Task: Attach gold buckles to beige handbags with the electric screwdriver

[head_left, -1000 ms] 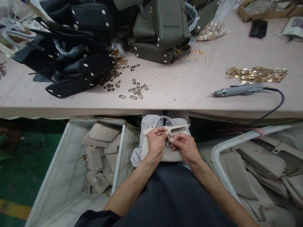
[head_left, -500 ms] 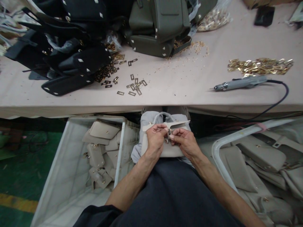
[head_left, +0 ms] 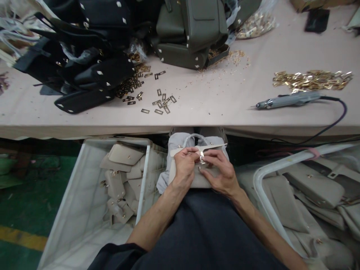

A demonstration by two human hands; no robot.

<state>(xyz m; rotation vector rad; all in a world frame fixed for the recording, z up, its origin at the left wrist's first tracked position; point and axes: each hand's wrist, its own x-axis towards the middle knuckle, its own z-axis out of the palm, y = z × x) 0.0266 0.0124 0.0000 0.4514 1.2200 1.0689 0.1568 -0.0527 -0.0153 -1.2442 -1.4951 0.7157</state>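
A beige handbag (head_left: 203, 182) lies on my lap, its flap lifted and its clear-wrapped handle (head_left: 194, 135) toward the table. My left hand (head_left: 184, 165) pinches the flap near its middle, beside a shiny gold metal clasp (head_left: 201, 157). My right hand (head_left: 224, 173) is at the clasp's other side. Its index finger reaches to the metal piece, while the thumb is spread away below, over the bag's front. Whether the right fingertips touch the clasp is too small to tell.
On the table lie a grey electric screwdriver (head_left: 289, 100), gold metal plates (head_left: 312, 80), loose rectangular frames (head_left: 164, 103), black bags (head_left: 92, 80) and dark green bags (head_left: 194, 33). A white bin (head_left: 70, 195) with beige bags stands left; another white-rimmed bin (head_left: 258, 176) with bags stands right.
My right thumb has moved away from the clasp, opening that hand's pinch. My left hand stays on the flap. The view has shifted slightly.
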